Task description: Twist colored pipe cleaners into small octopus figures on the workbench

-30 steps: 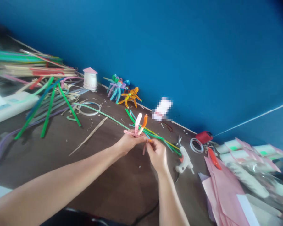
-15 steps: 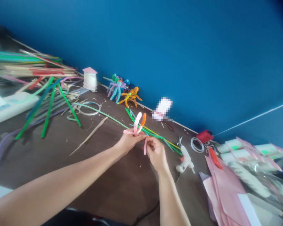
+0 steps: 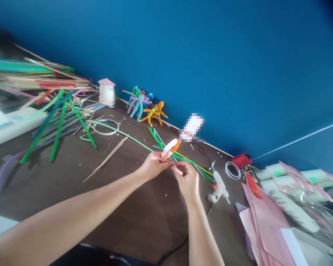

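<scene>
My left hand (image 3: 150,167) is closed on a small pipe cleaner piece (image 3: 170,147), whose white and orange ends stick up, with pink parts lower down. Against it, my right hand (image 3: 189,181) pinches a bent pink pipe cleaner end (image 3: 178,170) with thumb and fingers. Both hands meet just above the dark table (image 3: 138,218). Partly hidden behind the fingers lie loose green, blue and yellow pipe cleaners (image 3: 157,139). Where the pink strands join is covered by my fingertips.
A white glue gun (image 3: 219,188) lies right of my hands, near a tape roll (image 3: 233,170) and pink sheets (image 3: 262,218). Finished pipe cleaner figures (image 3: 155,112) and a small white tower with a pink roof (image 3: 107,92) stand along the blue wall. Bundled pipe cleaners (image 3: 52,83) fill the left.
The white and orange ends have tipped to the right and lower. My right hand has shifted slightly right, and the pink end in it now slants instead of hanging down.
</scene>
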The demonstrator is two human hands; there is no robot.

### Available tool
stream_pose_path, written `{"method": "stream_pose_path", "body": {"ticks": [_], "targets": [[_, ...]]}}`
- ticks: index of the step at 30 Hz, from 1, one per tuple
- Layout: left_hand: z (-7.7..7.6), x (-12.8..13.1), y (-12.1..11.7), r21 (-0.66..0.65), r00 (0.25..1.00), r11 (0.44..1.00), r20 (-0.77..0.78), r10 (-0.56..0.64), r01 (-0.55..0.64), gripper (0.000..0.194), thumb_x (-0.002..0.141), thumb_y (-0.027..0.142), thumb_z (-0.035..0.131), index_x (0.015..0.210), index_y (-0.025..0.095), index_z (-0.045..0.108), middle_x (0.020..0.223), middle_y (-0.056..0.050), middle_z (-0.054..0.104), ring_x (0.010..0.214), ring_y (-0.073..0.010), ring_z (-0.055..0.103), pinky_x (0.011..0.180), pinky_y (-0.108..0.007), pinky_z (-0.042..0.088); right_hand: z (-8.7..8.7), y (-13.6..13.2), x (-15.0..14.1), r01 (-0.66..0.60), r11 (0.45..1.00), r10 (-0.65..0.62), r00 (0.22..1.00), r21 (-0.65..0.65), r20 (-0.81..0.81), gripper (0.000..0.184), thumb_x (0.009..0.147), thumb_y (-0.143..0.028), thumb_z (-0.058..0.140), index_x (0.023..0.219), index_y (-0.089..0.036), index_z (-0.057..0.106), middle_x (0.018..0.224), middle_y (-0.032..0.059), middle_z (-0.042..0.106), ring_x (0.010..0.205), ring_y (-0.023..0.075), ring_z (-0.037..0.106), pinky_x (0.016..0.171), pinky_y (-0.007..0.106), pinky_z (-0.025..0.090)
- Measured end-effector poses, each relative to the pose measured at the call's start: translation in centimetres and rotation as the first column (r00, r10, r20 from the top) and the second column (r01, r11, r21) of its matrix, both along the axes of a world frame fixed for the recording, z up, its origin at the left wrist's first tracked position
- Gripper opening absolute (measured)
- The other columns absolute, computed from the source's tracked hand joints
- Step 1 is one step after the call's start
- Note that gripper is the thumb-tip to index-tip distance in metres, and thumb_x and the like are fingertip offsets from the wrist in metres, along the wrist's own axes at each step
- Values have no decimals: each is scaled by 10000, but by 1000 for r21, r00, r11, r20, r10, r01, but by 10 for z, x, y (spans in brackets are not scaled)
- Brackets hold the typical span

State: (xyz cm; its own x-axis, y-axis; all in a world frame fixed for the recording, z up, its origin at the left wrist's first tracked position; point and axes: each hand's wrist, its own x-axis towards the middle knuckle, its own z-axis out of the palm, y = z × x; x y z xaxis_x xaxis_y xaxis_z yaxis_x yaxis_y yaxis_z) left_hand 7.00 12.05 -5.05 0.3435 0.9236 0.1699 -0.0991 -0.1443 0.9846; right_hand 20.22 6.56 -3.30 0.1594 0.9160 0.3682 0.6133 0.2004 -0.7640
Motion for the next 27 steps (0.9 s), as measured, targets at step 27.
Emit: {"method": "stream_pose_path", "body": {"ticks": [27], "targets": [[8, 1, -6, -151, 994, 982, 39, -107, 112, 117, 595, 221, 667, 645, 116, 662, 608, -29, 640, 608, -140, 565, 604, -232, 426, -5, 1, 8, -132, 972, 22, 876, -194, -483, 176, 694, -303, 579, 607, -159, 529, 476, -72, 354, 416, 53, 267, 396, 197, 185]]}}
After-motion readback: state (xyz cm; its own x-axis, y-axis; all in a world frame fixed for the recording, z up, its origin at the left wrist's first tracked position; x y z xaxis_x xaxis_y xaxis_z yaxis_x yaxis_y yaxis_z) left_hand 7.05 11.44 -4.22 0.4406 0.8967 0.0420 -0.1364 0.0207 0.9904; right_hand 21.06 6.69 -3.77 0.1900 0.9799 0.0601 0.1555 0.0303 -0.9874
